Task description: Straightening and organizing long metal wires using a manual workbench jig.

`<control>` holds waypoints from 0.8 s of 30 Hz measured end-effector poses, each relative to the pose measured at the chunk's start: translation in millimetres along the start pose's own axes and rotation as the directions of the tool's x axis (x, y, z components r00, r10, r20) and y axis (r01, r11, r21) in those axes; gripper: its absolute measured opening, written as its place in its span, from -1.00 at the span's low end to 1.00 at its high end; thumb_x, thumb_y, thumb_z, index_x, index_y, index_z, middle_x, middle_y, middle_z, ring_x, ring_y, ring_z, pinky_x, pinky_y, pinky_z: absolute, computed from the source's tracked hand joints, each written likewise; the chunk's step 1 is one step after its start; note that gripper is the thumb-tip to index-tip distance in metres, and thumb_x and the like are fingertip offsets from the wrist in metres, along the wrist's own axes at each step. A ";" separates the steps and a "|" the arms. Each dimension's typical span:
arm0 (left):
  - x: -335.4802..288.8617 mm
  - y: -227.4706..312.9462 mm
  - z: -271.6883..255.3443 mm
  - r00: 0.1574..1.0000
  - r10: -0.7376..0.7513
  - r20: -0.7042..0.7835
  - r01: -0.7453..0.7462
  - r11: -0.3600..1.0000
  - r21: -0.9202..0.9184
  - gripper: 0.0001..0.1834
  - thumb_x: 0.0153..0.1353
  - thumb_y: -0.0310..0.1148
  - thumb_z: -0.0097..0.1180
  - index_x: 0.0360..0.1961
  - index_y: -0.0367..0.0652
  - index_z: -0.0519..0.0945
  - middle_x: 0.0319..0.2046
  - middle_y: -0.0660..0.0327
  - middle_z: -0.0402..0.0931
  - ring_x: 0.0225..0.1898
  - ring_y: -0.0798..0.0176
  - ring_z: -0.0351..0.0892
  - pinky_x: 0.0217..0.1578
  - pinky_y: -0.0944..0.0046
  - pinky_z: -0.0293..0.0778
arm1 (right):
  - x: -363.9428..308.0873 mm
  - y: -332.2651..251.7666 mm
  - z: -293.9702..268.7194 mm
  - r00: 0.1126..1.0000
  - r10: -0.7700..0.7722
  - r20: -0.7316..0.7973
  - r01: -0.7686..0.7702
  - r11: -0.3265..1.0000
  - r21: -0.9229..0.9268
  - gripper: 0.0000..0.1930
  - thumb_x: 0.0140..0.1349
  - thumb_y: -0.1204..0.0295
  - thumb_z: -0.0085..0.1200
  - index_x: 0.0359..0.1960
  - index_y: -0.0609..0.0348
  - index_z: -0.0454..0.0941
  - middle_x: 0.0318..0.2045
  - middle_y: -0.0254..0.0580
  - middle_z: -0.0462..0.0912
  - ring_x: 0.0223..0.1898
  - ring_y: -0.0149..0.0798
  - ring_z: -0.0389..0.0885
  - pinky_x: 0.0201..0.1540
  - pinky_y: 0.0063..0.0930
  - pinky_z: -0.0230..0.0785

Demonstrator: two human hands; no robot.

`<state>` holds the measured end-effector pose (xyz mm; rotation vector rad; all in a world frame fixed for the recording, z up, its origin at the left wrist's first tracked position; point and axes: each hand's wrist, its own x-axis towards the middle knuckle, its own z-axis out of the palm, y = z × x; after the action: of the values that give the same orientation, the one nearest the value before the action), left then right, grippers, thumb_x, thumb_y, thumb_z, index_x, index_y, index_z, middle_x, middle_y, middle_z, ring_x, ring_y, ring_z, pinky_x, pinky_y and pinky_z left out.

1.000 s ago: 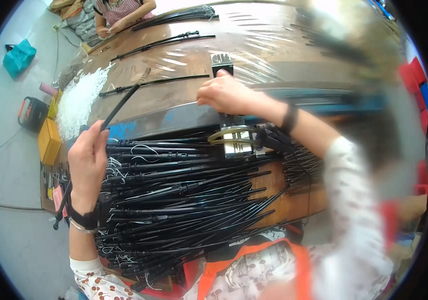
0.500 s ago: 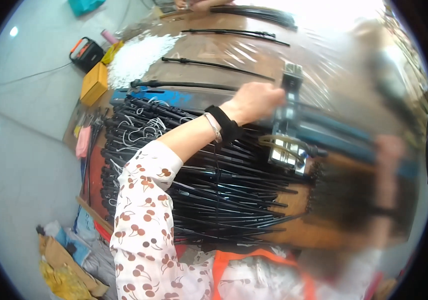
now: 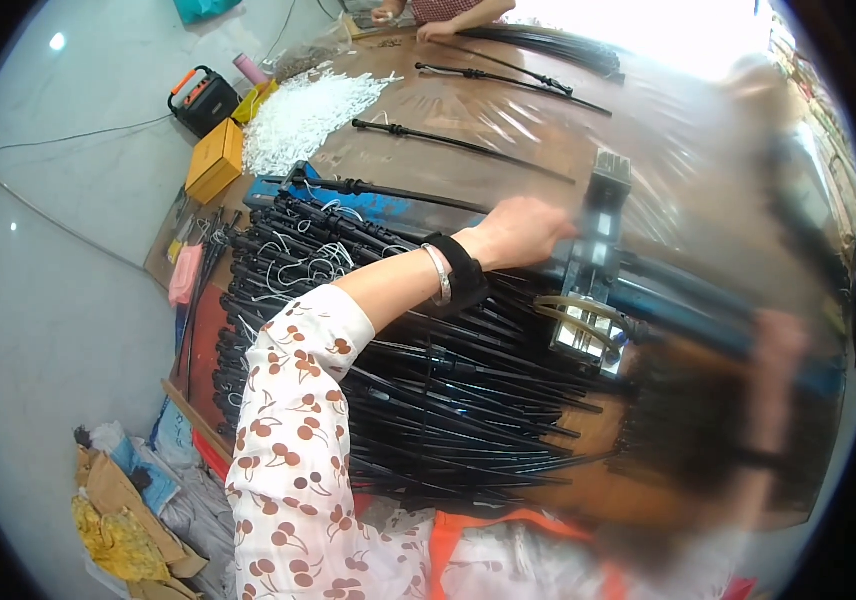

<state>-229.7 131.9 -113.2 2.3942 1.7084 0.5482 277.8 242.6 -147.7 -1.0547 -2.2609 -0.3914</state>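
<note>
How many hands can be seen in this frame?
4: the left hand, beside the metal fixture; the right hand, blurred, at the picture's right; a co-worker's hand and their other hand, both near the top edge. More may be hidden in the blur.

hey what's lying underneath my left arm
Black rods show on both sides of your left arm, some with white cord loops; whatever lies directly beneath the sleeve is covered.
</note>
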 end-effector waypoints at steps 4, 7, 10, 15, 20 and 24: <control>-1.7 2.2 4.8 0.983 0.151 -0.108 -0.152 0.988 0.000 -0.72 0.39 -0.26 0.06 -0.42 -0.23 0.50 -0.44 -0.08 0.56 -0.33 -0.21 0.58 -0.30 -0.12 0.49 | -23.7 4.1 -5.0 0.996 -0.051 -0.069 0.047 0.997 -0.060 -0.82 0.25 0.52 0.14 -0.15 0.17 0.71 -0.20 0.01 0.73 -0.10 0.01 0.67 0.00 -0.16 0.49; 9.5 -10.2 20.4 0.989 0.137 -0.062 -0.133 0.989 0.067 -0.73 0.39 -0.20 0.04 -0.29 -0.19 0.57 -0.40 -0.06 0.63 -0.26 -0.20 0.64 -0.28 -0.13 0.55 | 8.6 -81.3 -3.7 0.968 -0.251 0.015 0.248 0.944 -0.217 -0.74 0.31 0.55 0.01 -0.01 0.18 0.62 -0.09 0.06 0.64 0.13 0.05 0.55 0.29 -0.09 0.33; 10.7 -3.3 24.7 0.994 0.047 -0.098 -0.036 0.994 0.106 -0.75 0.38 -0.24 0.05 -0.38 -0.17 0.51 -0.44 -0.03 0.63 -0.34 -0.18 0.65 -0.38 -0.12 0.54 | 12.4 -141.5 -22.5 0.987 -0.157 0.035 0.153 0.984 0.096 -0.74 0.20 0.61 0.17 -0.06 0.22 0.64 -0.06 -0.05 0.69 0.10 0.07 0.59 0.19 -0.03 0.39; 27.1 -2.0 37.7 0.997 -0.017 -0.078 0.026 0.992 0.125 -0.77 0.38 -0.24 0.06 -0.35 -0.16 0.50 -0.49 -0.09 0.59 -0.37 -0.25 0.63 -0.39 -0.14 0.52 | -13.2 -142.8 -7.5 0.987 -0.148 0.060 0.129 0.961 0.244 -0.76 0.13 0.50 0.28 -0.14 0.15 0.65 -0.25 -0.17 0.69 -0.07 -0.04 0.59 -0.03 -0.14 0.32; 26.6 -7.4 43.9 0.997 -0.059 -0.049 0.066 0.986 0.154 -0.76 0.40 -0.20 0.04 -0.33 -0.14 0.48 -0.48 -0.10 0.59 -0.35 -0.27 0.61 -0.37 -0.16 0.51 | -8.3 -149.7 18.9 0.993 -0.079 0.084 0.042 0.927 0.373 -0.68 0.15 0.47 0.28 -0.02 0.13 0.63 -0.24 -0.20 0.67 -0.12 -0.09 0.58 -0.09 -0.21 0.27; 28.3 -4.9 49.0 0.996 -0.079 -0.032 0.083 0.981 0.178 -0.78 0.39 -0.23 0.05 -0.34 -0.13 0.47 -0.48 -0.08 0.59 -0.34 -0.26 0.60 -0.37 -0.14 0.51 | -5.2 -162.2 55.2 0.981 -0.071 0.179 -0.062 0.765 0.640 -0.73 0.17 0.56 0.22 -0.08 0.20 0.57 -0.32 -0.10 0.59 -0.20 -0.03 0.55 -0.19 -0.20 0.34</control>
<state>-207.5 164.5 -154.1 2.4307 1.9331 0.4318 133.7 163.0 -195.4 -0.7310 -2.2893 0.5004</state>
